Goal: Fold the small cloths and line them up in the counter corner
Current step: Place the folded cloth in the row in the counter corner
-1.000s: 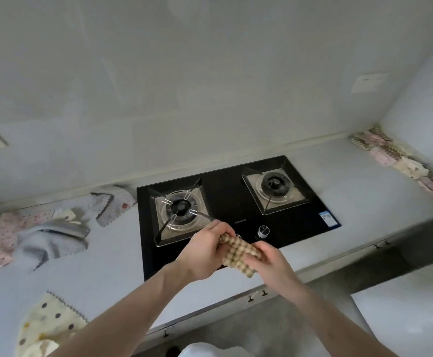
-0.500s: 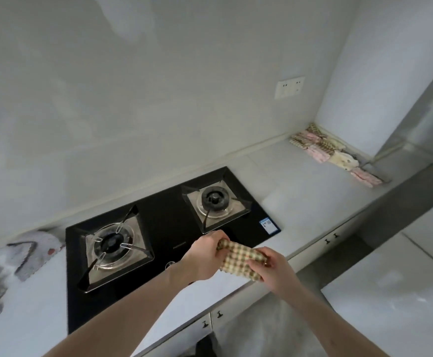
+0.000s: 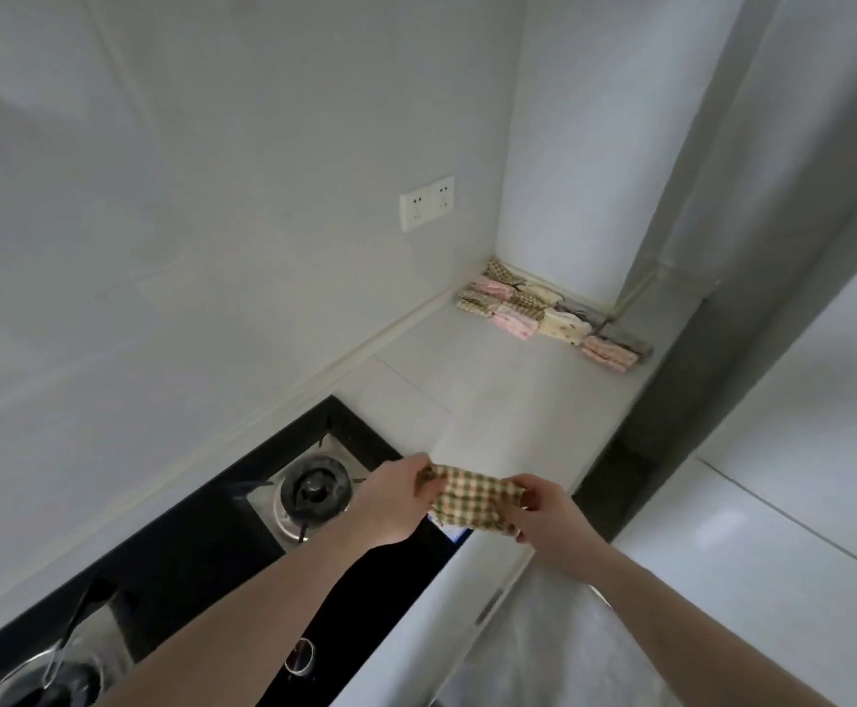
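Observation:
A folded green-and-beige checked cloth (image 3: 472,500) hangs in the air over the right end of the black hob, held between both hands. My left hand (image 3: 391,500) pinches its left edge and my right hand (image 3: 544,512) pinches its right edge. Far off in the counter corner lie several folded small cloths (image 3: 544,313), pink, checked and cream, in two rows along the right wall.
The black gas hob (image 3: 202,563) with two burners fills the counter's lower left. A pale counter (image 3: 498,400) stretches from the hob to the corner. A double wall socket (image 3: 426,202) sits on the back wall. A grey pillar (image 3: 753,308) bounds the counter's right end.
The view has swung right, away from the unfolded cloths at the counter's left end, toward the corner. Both hands have carried the checked cloth rightward past the hob's right burner.

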A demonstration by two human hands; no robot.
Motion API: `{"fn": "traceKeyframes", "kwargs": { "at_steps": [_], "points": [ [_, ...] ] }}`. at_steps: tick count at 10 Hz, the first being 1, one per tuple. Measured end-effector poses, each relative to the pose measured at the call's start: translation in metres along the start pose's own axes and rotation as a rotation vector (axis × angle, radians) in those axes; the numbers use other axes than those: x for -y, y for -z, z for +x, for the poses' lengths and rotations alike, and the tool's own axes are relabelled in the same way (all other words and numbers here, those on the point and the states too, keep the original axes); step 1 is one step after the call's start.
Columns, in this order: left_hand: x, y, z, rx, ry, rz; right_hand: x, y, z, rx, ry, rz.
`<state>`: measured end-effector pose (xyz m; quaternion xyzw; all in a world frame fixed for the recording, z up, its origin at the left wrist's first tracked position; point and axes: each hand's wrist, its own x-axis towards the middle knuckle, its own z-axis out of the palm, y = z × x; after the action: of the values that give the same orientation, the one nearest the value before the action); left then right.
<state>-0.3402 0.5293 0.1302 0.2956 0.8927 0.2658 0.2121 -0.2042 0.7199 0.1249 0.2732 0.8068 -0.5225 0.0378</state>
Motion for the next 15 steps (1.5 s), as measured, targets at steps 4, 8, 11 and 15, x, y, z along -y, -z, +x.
{"fn": "traceKeyframes", "kwargs": {
  "at_steps": [4,8,11,15],
  "points": [
    [-0.035,-0.003,0.101,-0.051,0.021,0.055,0.005,0.056,0.092,-0.044,-0.114,0.038],
    [-0.042,-0.038,0.173,0.021,0.302,0.123,-0.059,0.150,0.238,-0.077,-0.412,0.246],
    [-0.041,-0.061,0.197,0.091,0.587,0.142,-0.080,0.210,0.355,-0.015,-0.490,0.175],
    [-0.047,-0.085,0.216,0.042,0.663,0.112,-0.078,0.229,0.451,0.176,-0.509,0.153]
  ]
}}
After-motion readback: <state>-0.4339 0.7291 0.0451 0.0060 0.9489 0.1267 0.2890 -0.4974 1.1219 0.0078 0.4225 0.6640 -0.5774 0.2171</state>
